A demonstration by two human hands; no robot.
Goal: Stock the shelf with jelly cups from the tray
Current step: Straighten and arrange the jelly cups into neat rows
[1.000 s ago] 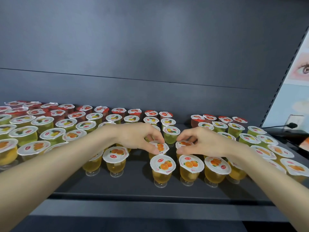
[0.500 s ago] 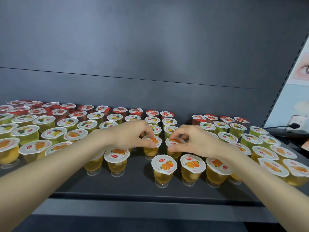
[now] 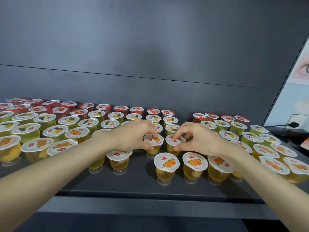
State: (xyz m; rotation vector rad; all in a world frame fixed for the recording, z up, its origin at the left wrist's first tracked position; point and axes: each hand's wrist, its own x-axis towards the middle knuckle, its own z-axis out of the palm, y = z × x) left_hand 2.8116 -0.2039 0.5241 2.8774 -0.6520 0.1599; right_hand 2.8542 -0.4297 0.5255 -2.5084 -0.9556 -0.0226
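Observation:
My left hand (image 3: 132,136) pinches an orange jelly cup (image 3: 153,144) by lid and side, fingers on top and thumb below. Beside it my right hand (image 3: 199,139) pinches a second orange jelly cup (image 3: 173,144) the same way. Both cups stand side by side in the second row of the dark shelf (image 3: 142,183), just behind the front row of orange cups (image 3: 166,166). No tray is in view.
Rows of cups fill the shelf: orange at the front, yellow-green pineapple cups (image 3: 68,122) in the middle, red strawberry cups (image 3: 120,109) at the back. A gap lies at the back centre-right (image 3: 183,119). The shelf's front lip (image 3: 150,206) runs below my forearms.
Both hands have carried their orange cups a little farther back on the shelf and closer together; the cups now stand behind the front row.

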